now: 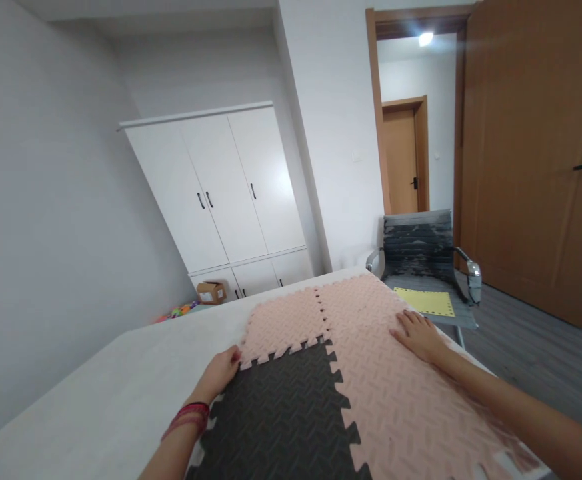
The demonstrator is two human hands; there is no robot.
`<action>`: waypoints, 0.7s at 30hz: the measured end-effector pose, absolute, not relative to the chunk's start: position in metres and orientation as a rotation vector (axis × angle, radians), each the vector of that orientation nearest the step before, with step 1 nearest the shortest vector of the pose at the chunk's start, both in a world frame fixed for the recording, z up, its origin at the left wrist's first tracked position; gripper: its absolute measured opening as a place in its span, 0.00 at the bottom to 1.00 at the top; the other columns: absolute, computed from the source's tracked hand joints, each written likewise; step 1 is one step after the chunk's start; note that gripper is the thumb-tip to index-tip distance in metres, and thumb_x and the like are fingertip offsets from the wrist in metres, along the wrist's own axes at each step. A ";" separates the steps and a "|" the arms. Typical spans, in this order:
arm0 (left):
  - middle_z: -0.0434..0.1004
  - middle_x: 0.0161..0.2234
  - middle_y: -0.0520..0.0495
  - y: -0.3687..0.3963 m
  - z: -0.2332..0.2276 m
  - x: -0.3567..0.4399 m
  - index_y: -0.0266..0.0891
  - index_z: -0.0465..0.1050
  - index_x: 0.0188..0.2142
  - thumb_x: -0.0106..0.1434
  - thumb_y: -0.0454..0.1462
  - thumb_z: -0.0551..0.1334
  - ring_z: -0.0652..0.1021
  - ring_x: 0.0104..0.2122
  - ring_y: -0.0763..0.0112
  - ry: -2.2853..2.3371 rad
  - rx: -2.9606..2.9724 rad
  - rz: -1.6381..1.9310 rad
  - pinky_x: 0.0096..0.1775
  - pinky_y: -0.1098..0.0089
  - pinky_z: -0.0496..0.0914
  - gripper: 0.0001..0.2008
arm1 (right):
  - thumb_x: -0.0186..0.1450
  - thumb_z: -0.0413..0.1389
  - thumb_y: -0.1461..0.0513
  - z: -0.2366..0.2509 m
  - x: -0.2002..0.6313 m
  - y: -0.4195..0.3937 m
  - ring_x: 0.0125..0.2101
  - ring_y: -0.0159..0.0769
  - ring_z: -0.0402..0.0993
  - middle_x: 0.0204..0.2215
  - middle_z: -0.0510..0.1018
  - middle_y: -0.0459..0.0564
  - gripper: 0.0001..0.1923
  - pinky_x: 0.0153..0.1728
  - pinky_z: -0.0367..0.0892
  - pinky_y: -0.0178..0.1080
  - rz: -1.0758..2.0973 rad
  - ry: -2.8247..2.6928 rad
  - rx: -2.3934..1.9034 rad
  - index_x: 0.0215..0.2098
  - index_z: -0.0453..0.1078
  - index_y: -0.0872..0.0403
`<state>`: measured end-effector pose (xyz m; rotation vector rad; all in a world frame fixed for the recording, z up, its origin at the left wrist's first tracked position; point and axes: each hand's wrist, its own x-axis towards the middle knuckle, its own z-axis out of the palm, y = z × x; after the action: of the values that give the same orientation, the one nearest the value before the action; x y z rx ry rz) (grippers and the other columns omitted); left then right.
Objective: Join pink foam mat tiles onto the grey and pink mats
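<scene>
white wardrobe [221, 200], cardboard box [211, 293], worn chair [415, 248]

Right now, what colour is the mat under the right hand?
The mat is pink, seen best in the head view.

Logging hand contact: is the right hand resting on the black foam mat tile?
No, the right hand lies palm down on the pink foam matting, not on the black foam mat tile.

2 arms [505, 397] outstretched, left hand [222, 370] curled, right hand [421, 337] flat, palm down
</scene>
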<state>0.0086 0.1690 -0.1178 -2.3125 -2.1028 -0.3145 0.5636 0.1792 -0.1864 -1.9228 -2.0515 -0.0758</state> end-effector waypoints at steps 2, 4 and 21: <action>0.75 0.32 0.50 0.174 -0.123 0.003 0.42 0.64 0.31 0.58 0.32 0.51 0.75 0.35 0.71 -2.102 -2.322 -0.332 0.39 0.74 0.63 0.05 | 0.62 0.36 0.42 -0.186 0.563 0.179 0.59 0.49 0.51 0.59 0.60 0.58 0.37 0.56 0.48 0.51 -0.084 -2.053 -1.922 0.59 0.57 0.56; 0.75 0.32 0.51 0.178 -0.126 -0.002 0.42 0.63 0.32 0.58 0.32 0.51 0.75 0.36 0.72 -2.095 -2.324 -0.343 0.39 0.75 0.63 0.05 | 0.63 0.36 0.42 -0.186 0.563 0.179 0.59 0.49 0.51 0.59 0.60 0.58 0.36 0.56 0.48 0.51 -0.089 -2.053 -1.919 0.59 0.57 0.56; 0.74 0.39 0.44 0.169 -0.138 0.011 0.36 0.68 0.38 0.65 0.38 0.46 0.75 0.39 0.67 -2.117 -1.997 -0.081 0.40 0.64 0.67 0.14 | 0.63 0.41 0.50 -0.175 0.554 0.181 0.56 0.55 0.55 0.58 0.61 0.61 0.28 0.52 0.50 0.57 -0.099 -2.106 -1.988 0.56 0.59 0.56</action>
<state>0.0107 0.1693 -0.1377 -1.9967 -2.1170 -0.0810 0.5545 0.1809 -0.1746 -1.9875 -2.1063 -0.0988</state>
